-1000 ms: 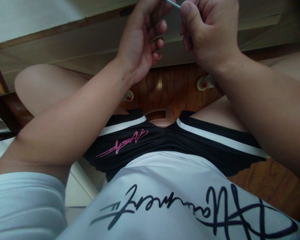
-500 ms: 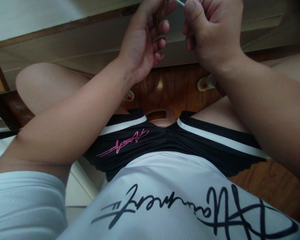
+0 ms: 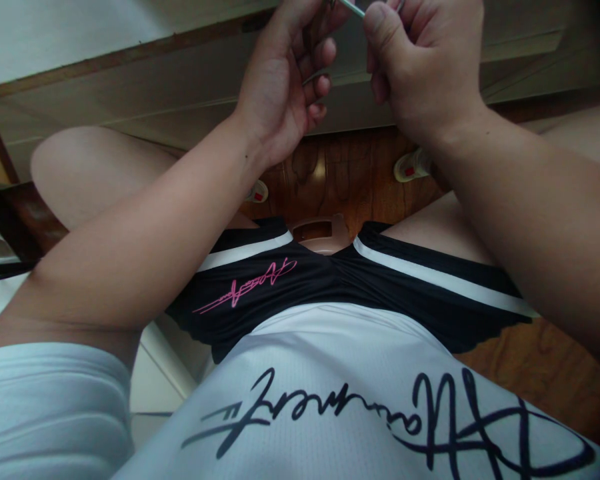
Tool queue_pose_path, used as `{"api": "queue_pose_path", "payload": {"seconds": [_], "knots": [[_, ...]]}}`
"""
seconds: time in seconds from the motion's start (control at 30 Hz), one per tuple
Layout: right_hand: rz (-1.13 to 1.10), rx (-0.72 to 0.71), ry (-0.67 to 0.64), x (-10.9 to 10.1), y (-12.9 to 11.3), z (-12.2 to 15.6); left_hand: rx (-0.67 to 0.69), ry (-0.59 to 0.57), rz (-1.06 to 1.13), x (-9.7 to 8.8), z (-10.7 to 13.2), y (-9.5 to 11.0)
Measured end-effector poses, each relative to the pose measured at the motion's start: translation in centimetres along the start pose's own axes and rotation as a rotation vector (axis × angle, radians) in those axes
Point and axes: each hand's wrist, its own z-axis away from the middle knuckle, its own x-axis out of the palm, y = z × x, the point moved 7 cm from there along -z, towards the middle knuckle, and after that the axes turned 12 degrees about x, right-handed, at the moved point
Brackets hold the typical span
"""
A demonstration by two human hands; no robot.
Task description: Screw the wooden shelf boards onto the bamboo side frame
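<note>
At the top edge of the head view, my right hand (image 3: 425, 67) is closed, with thumb and forefinger pinching a thin, pale, shiny rod (image 3: 353, 8). The rod slants up and left toward my left hand (image 3: 285, 87), and the top edge cuts off its far end. My left palm faces inward with the lower fingers loosely curled. Its thumb and forefinger come together at the picture's top, around a small dark piece that is mostly out of view. What that piece is, I cannot make out.
A pale tabletop (image 3: 105, 33) with a worn wooden edge lies beyond my hands at upper left. Below me are a brown stool (image 3: 335, 233) between my thighs and a glossy wooden floor (image 3: 360, 173). My shoes (image 3: 410, 167) rest on the floor.
Both hands have shifted very slightly left. A bit more of the rod shows, and the brownish strip by my left fingers is less visible.
</note>
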Motion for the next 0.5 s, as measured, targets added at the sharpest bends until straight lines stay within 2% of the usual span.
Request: {"api": "queue_pose_path", "payload": {"seconds": [0.5], "knots": [[0.051,0.008,0.015,-0.01,-0.54,0.33,0.029,-0.029,0.023,-0.14,-0.12,0.02]]}}
